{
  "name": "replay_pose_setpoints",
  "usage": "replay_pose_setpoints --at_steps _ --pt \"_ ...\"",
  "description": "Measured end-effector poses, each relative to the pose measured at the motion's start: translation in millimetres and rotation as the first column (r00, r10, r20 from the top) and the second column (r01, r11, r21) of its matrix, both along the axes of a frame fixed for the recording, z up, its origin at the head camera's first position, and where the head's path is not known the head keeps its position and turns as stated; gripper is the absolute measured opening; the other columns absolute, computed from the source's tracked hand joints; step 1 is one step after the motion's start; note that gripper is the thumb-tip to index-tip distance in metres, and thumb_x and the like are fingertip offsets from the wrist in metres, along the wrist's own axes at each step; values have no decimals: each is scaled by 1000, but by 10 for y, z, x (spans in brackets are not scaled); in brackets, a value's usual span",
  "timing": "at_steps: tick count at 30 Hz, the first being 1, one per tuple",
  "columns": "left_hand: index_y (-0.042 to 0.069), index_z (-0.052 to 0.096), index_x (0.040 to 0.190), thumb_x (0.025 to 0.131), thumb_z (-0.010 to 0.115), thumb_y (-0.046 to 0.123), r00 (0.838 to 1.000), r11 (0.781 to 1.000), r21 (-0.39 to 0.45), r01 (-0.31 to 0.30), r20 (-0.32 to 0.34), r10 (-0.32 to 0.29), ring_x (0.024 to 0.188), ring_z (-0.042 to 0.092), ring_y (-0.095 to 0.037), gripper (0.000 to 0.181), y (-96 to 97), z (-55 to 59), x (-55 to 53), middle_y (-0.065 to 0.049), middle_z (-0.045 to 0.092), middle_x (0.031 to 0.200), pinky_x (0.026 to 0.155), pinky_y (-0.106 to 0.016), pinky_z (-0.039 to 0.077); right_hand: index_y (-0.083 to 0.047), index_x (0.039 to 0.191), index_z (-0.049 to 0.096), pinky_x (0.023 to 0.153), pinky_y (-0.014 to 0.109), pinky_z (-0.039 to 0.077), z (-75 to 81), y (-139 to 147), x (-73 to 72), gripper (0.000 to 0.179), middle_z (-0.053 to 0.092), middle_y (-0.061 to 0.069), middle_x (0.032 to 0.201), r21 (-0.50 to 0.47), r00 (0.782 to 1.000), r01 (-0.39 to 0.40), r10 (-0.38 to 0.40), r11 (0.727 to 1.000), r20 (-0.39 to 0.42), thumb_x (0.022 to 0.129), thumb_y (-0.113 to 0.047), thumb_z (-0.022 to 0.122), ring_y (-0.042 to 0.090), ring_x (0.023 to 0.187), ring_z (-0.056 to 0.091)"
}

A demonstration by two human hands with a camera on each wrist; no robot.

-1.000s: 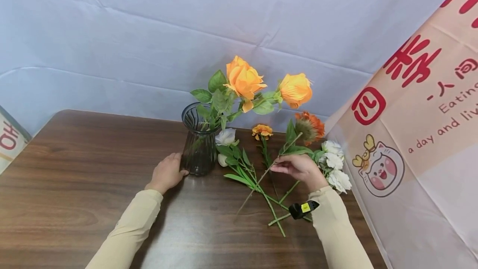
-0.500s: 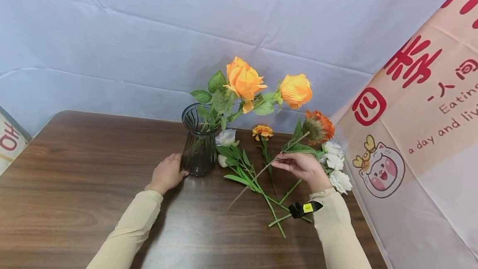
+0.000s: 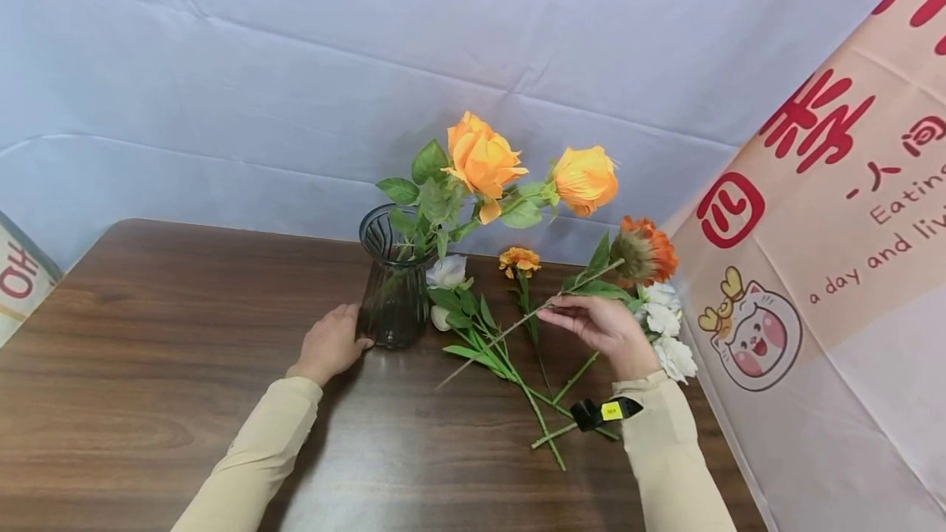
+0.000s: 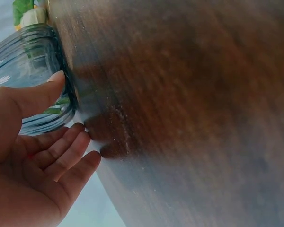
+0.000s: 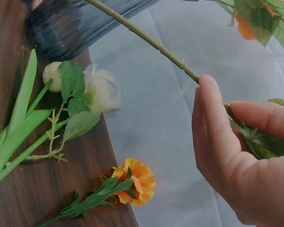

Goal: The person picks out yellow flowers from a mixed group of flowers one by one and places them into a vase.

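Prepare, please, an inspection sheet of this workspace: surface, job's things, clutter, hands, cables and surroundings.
Surface: brown wood-grain table, reflecting light in front.
Job's things: dark glass vase, upright, with yellow-orange roses leaning right; dark-orange flower in hand.
Clutter: small orange flower and white flowers lying about, some stems crossing.
Hands: left hand holds the vase near its base; right hand pinches the dark-orange flower's stem.
Cables: nothing seen.
Surroundings: pale cloth backdrop behind, printed banner at right.

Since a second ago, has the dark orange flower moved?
Yes: in the head view, the dark orange flower in the right hand has shifted rightward, away from the vase.
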State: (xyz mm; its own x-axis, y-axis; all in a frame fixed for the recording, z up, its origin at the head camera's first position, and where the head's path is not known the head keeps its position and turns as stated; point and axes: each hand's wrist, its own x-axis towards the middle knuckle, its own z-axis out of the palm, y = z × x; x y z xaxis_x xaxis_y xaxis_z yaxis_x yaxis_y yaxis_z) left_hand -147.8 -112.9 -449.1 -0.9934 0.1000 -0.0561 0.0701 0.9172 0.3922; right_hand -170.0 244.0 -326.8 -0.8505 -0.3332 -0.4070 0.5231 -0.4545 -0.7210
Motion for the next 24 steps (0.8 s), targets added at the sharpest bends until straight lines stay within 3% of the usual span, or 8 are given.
replay_pose_setpoints --at_steps 9,24 --pt "-13 41 127 83 68 23 1000 1000 6 -4 11 4 113 46 -42 63 -2 -4 -1 -28 46 125 90 -52 41 12 82 59 89 41 47 116 -40 1 30 52 23 90 -95 1000 29 -29 995 1 91 15 31 35 88 60" --pt "-12 42 126 83 68 23 1000 1000 8 4 8 -4 110 47 -42 61 -7 6 -3 -27 48 123 88 -52 43 9 81 58 94 41 43 322 -235 -56 26 47 19 91 -126 996 91 -89 988 19 91 14 34 34 93 56"
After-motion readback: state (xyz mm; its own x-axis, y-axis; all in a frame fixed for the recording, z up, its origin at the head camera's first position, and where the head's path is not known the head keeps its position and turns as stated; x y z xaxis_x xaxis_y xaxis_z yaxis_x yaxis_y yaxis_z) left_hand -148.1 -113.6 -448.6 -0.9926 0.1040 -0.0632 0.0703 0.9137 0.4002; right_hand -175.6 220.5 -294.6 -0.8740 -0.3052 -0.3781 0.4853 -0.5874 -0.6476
